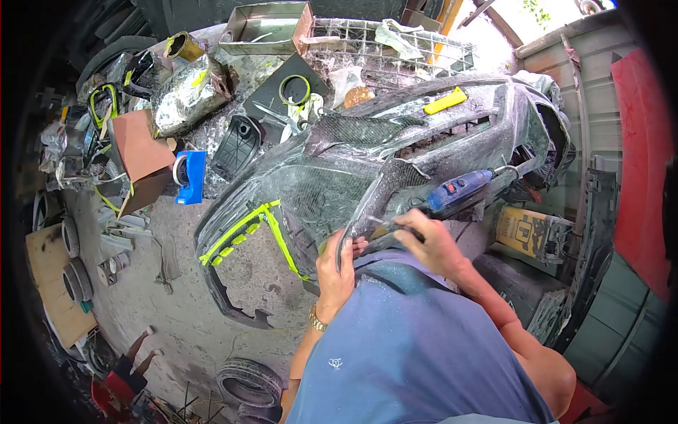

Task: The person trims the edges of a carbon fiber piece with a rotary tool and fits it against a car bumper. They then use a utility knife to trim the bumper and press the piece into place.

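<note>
A long dark woven-textured part (378, 194) stands tilted in front of my body, its lower end between the fingers of my left hand (336, 268). My right hand (426, 240) is closed on a thin tool (381, 222), whose tip points at the part; what kind of tool it is I cannot tell. Behind and around them lies a big dusty dark panel (296, 177) with yellow-green tape (282, 244) along its left edges. Just beyond my right hand rests a blue power tool (460, 189) on the panel.
A yellow-handled object (445, 101) lies on the panel. Behind are a tape roll (294, 89), scissors (277, 116), a metal tray (267, 30) and a wire rack (424, 49). A cardboard box (141, 159) and blue tape dispenser (189, 177) are left. Another person (123, 381) is far lower left.
</note>
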